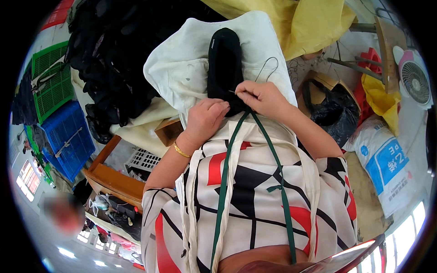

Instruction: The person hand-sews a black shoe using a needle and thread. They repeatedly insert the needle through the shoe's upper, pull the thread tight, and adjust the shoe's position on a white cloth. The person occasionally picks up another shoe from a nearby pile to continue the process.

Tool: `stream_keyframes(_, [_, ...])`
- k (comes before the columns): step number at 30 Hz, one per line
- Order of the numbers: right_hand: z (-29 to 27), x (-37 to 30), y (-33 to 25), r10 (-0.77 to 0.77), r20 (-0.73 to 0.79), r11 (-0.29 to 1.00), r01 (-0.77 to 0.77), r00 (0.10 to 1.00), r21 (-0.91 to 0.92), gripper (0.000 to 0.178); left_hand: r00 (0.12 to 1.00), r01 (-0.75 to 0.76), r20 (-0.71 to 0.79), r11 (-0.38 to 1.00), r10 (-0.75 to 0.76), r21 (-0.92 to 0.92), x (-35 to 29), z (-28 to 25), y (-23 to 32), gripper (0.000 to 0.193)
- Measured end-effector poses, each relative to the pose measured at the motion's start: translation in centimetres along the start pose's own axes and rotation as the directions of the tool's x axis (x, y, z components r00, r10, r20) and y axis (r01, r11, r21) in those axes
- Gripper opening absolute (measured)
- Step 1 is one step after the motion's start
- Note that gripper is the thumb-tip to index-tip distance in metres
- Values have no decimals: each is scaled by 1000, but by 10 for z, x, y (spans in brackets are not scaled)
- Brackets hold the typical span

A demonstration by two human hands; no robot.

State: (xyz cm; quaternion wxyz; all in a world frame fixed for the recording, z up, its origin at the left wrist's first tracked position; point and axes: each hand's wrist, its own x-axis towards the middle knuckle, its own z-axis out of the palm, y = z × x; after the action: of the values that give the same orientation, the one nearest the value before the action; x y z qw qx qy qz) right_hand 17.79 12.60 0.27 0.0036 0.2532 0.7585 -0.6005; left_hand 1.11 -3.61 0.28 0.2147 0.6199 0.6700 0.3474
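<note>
A black slip-on shoe [237,59] lies with its toe pointing away from me on a white cloth [182,73]. My left hand [205,119] is closed at the shoe's near end, its fingertips pressing on the black fabric from the left. In my right hand [261,98], thumb and forefinger pinch a needle [232,91], whose thin tip shows over the shoe's opening. A dark thread [268,59] loops above that hand across the cloth. Whether the needle is in the fabric is hard to tell.
A heap of black shoes [114,54] fills the far left. Green [53,82] and blue crates [68,136] stand beyond a wooden frame [109,175]. At the right are a black plastic bag [334,111], a white sack [380,159], a fan [414,77] and yellow sheeting [314,22].
</note>
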Motion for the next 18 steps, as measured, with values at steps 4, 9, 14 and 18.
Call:
stream_keyframes(4, [4, -4, 2, -47, -22, 988, 43, 999, -147, 16, 997, -52, -50, 998, 53, 18, 2, 0, 1, 17])
stream_keyframes(9, [1, -1, -4, -62, 19, 977, 65, 998, -201, 17, 996, -57, -74, 998, 59, 28, 2, 0, 1, 18])
stream_keyframes(14, [-3, 2, -6, -56, 73, 960, 74, 996, -270, 18, 997, -40, -59, 999, 41, 14, 2, -2, 2, 20])
stream_keyframes(18, [-4, 3, -9, -52, 92, 951, 78, 994, -298, 19, 997, -43, -63, 999, 44, 21, 2, -2, 2, 20])
